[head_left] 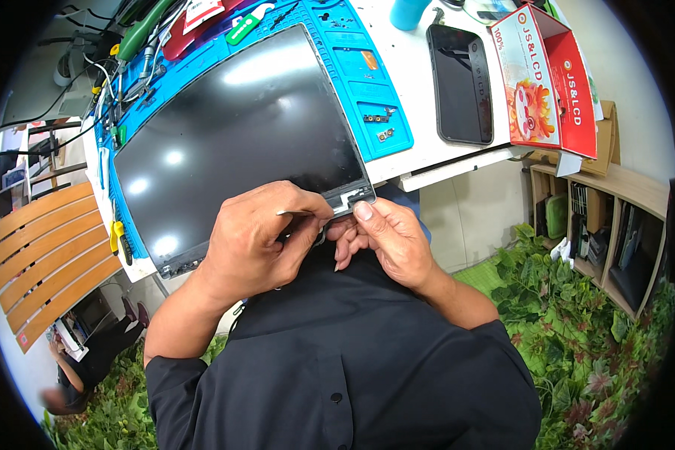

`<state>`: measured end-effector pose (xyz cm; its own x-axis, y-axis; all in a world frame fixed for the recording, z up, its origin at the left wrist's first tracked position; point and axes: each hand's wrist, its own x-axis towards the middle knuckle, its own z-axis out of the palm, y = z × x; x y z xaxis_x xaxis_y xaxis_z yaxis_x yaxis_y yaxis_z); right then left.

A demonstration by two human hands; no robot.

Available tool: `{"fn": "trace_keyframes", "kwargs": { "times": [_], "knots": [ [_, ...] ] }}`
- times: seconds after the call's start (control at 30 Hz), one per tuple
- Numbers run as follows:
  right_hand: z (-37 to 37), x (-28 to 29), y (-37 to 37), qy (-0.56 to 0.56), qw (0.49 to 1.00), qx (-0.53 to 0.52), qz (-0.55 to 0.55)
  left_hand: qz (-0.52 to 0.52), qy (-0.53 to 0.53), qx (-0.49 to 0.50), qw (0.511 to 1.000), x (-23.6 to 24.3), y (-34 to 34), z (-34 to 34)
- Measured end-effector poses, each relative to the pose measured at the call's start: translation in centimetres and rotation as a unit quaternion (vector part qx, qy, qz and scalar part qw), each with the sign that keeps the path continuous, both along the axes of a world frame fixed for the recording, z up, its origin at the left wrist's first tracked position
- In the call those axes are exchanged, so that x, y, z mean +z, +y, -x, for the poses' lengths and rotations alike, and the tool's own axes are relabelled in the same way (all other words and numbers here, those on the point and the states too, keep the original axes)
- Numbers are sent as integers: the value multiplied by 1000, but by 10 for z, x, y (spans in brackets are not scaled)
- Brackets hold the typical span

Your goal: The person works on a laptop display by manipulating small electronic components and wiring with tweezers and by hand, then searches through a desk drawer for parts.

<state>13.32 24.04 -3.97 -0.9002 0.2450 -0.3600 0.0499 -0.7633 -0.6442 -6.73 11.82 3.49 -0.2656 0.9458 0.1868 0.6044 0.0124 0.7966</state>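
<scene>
A dark laptop screen panel (pixel 225 135) lies on a blue silicone work mat (pixel 388 139), its lower right corner at the table's near edge with a metal hinge bracket (pixel 346 201) showing there. My left hand (pixel 255 236) is beside that corner, fingers bent and pinched near a thin dark cable (pixel 322 234); exactly what they hold is hidden. My right hand (pixel 390 244) grips the corner, thumb on top by the bracket and fingers curled underneath.
A black phone (pixel 460 82) and red-and-white box (pixel 570 105) sit right on the white table (pixel 427 178). Tools (pixel 118 240) line the mat's left. A wooden shelf (pixel 637 191) is right; a slatted bench (pixel 49 262) is left, with another person (pixel 90 367) low beside it.
</scene>
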Motion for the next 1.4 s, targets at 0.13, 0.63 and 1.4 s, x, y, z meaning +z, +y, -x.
{"fn": "trace_keyframes", "kwargs": {
  "times": [0.13, 0.63, 1.4],
  "knots": [
    [-1, -1, 0, 0, 1000, 1, -4, 0, -5, 0, 1000, 0, 0, -3],
    [0, -1, 0, 3, 1000, -1, -3, -11, 0, -9, 1000, -2, 4, -4],
    [-19, -6, 1, -69, 952, 0, -300, -39, -120, 59, 990, 40, -35, 27]
  ]
}}
